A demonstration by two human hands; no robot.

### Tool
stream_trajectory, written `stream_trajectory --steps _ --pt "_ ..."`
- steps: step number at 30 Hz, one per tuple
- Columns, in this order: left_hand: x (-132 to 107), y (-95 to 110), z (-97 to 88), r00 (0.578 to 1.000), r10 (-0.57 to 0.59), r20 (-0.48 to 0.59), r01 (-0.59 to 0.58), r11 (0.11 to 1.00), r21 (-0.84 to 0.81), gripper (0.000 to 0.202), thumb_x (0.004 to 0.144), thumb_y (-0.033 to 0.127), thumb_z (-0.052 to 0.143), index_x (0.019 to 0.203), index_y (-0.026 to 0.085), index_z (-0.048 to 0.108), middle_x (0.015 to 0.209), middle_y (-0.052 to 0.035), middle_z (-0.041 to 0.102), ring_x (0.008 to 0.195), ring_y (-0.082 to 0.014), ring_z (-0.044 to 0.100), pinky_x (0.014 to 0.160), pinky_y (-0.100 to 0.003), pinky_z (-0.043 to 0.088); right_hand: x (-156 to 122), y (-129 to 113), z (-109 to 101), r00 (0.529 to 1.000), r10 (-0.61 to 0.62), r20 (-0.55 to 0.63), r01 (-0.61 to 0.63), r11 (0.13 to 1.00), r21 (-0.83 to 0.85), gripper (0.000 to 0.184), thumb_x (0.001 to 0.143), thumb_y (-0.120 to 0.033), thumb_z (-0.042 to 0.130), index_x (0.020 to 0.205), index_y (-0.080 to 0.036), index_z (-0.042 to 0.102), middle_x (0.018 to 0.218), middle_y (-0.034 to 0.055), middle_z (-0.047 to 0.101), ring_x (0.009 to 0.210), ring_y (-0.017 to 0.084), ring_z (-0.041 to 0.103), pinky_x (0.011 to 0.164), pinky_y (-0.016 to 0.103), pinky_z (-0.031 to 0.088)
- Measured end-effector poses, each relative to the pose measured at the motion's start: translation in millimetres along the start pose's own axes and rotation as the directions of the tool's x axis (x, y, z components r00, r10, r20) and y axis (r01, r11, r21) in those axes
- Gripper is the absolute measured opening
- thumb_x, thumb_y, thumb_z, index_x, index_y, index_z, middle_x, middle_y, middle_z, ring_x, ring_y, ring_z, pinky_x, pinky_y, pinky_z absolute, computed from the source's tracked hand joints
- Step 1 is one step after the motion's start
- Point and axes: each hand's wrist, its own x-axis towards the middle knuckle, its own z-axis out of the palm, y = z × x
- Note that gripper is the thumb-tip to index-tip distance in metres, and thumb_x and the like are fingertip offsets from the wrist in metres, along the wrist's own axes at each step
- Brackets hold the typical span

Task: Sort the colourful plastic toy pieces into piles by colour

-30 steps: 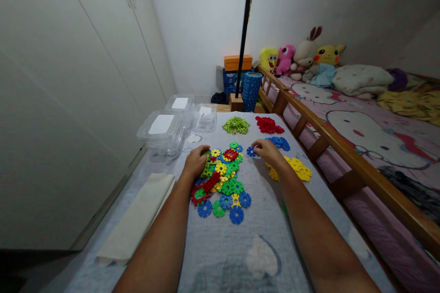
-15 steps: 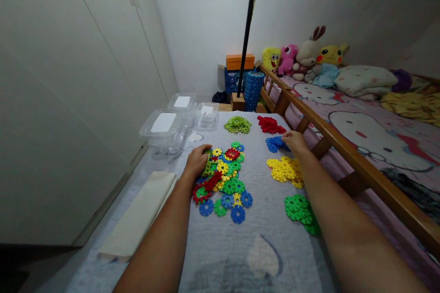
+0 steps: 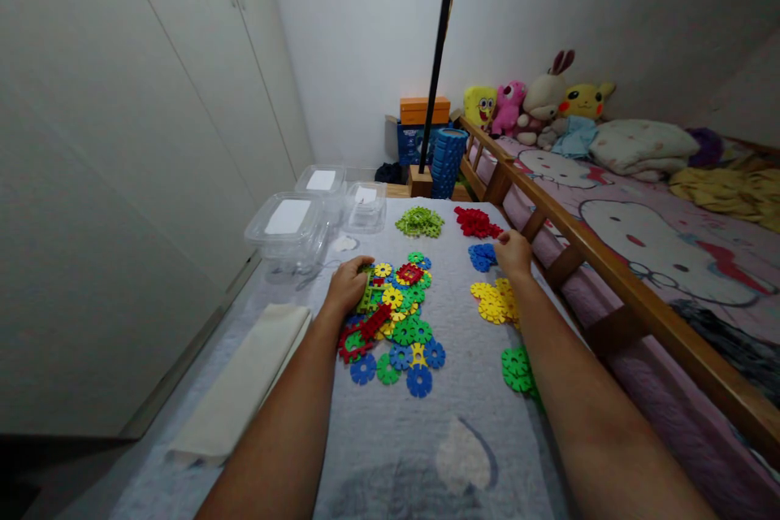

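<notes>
A mixed heap of notched plastic discs and lattice-like pieces (image 3: 404,331) in blue, green, yellow and red lies mid-table. At its left edge, my left hand (image 3: 349,284) curls its fingers against a light green interlocking piece (image 3: 369,297). My right hand (image 3: 515,253) has its fingers pinched together at the right side of the blue disc pile (image 3: 482,257); what they hold is hidden. Just beyond is a red pile (image 3: 477,222). Nearer me are yellow discs (image 3: 495,302) and green discs (image 3: 517,370), partly covered by my right forearm.
A light green pile (image 3: 420,221) lies at the far side. Lidded clear plastic boxes (image 3: 286,219) stand at the back left, with a folded cream cloth (image 3: 244,382) in front. A wooden bed rail (image 3: 548,215) runs along the right, and a black pole (image 3: 434,57) rises behind the table.
My right hand has shifted slightly left and its fingertips sit a little higher, near the red pile. My left hand stays at the mixed heap. The whole view has moved slightly.
</notes>
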Motion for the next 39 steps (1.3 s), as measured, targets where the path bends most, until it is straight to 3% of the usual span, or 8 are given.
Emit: stream_trajectory --steps 4,8,11,14,23,32,36,39 --pt "0.0 -0.2 0.1 1.0 0.002 -0.01 -0.002 1.0 -0.003 0.051 0.072 0.013 0.049 0.117 0.021 0.072 0.117 -0.0043 0.075 0.111 -0.0229 0.066 0.105 -0.037 0.048 -27.5 -32.9 14.0 0.989 -0.106 0.101 0.092 0.987 0.133 0.014 0.073 -0.015 0.055 0.081 -0.02 0.066 0.085 0.0061 0.072 0.081 0.02 0.064 0.08 0.033 0.049" --pt "-0.1 0.1 0.7 1.0 -0.007 -0.009 0.007 1.0 -0.003 0.051 0.073 0.014 0.049 0.118 0.021 0.072 0.116 -0.0049 0.075 0.11 -0.0227 0.066 0.105 -0.037 0.048 -69.0 -64.6 41.4 0.925 -0.231 0.302 0.168 0.961 0.22 0.019 0.077 -0.017 0.055 0.087 -0.019 0.07 0.09 0.0059 0.073 0.084 0.02 0.065 0.081 0.031 0.049" --pt "-0.8 1.2 0.9 1.0 -0.002 -0.015 0.002 1.0 0.001 0.05 0.074 0.014 0.049 0.118 0.02 0.072 0.116 -0.0051 0.075 0.11 -0.0222 0.066 0.105 -0.037 0.048 -95.0 -76.5 58.6 0.882 -0.286 0.375 0.223 0.954 0.202 0.031 0.079 -0.014 0.056 0.105 -0.019 0.072 0.109 0.0084 0.074 0.102 0.022 0.065 0.094 0.032 0.045" --pt "-1.5 2.2 0.9 0.999 0.01 -0.034 -0.01 1.0 0.0 0.047 0.076 0.015 0.051 0.117 0.021 0.072 0.116 -0.0052 0.075 0.11 -0.0223 0.066 0.105 -0.038 0.049 -107.8 -80.5 66.7 0.882 -0.275 0.382 0.253 0.961 0.107 0.042 0.084 -0.016 0.055 0.123 -0.021 0.068 0.127 0.0094 0.07 0.116 0.025 0.058 0.103 0.034 0.039" --pt "-3.6 5.5 -0.2 0.999 0.019 -0.046 -0.016 0.998 0.068 0.041 0.081 0.02 0.054 0.117 0.021 0.071 0.12 -0.0066 0.073 0.114 -0.0233 0.064 0.108 -0.04 0.047 -103.0 -81.1 63.5 0.888 -0.289 0.358 0.257 0.957 0.135 0.04 0.08 -0.013 0.057 0.117 -0.019 0.067 0.115 0.0104 0.069 0.104 0.022 0.061 0.096 0.032 0.043" --pt "-2.6 2.7 0.3 0.999 0.036 -0.041 -0.032 0.995 0.092 0.04 0.081 0.022 0.054 0.116 0.02 0.071 0.118 -0.0073 0.074 0.111 -0.0233 0.065 0.106 -0.039 0.047 -86.0 -72.0 48.4 0.945 -0.131 0.3 0.008 0.926 0.378 0.009 0.072 -0.017 0.053 0.079 -0.022 0.056 0.073 -0.0012 0.062 0.07 0.016 0.061 0.065 0.025 0.045" --pt "-2.0 2.0 0.6 0.998 0.036 -0.044 -0.032 0.995 0.09 0.04 0.081 0.022 0.054 0.117 0.021 0.071 0.118 -0.0065 0.074 0.111 -0.0237 0.066 0.106 -0.04 0.048 -73.5 -63.8 36.9 0.945 -0.019 0.326 -0.142 0.876 0.461 0.013 0.07 -0.017 0.047 0.078 -0.022 0.056 0.07 -0.0021 0.061 0.059 0.015 0.063 0.056 0.024 0.045" --pt "-2.0 2.2 0.7 0.998 0.042 -0.039 -0.038 0.995 0.094 0.041 0.081 0.022 0.053 0.117 0.019 0.071 0.118 -0.0077 0.074 0.111 -0.0243 0.066 0.106 -0.04 0.048 -64.6 -53.5 30.4 0.964 0.032 0.264 -0.145 0.895 0.422 0.024 0.07 -0.016 0.045 0.084 -0.02 0.064 0.078 0.0019 0.068 0.064 0.017 0.066 0.061 0.026 0.049"
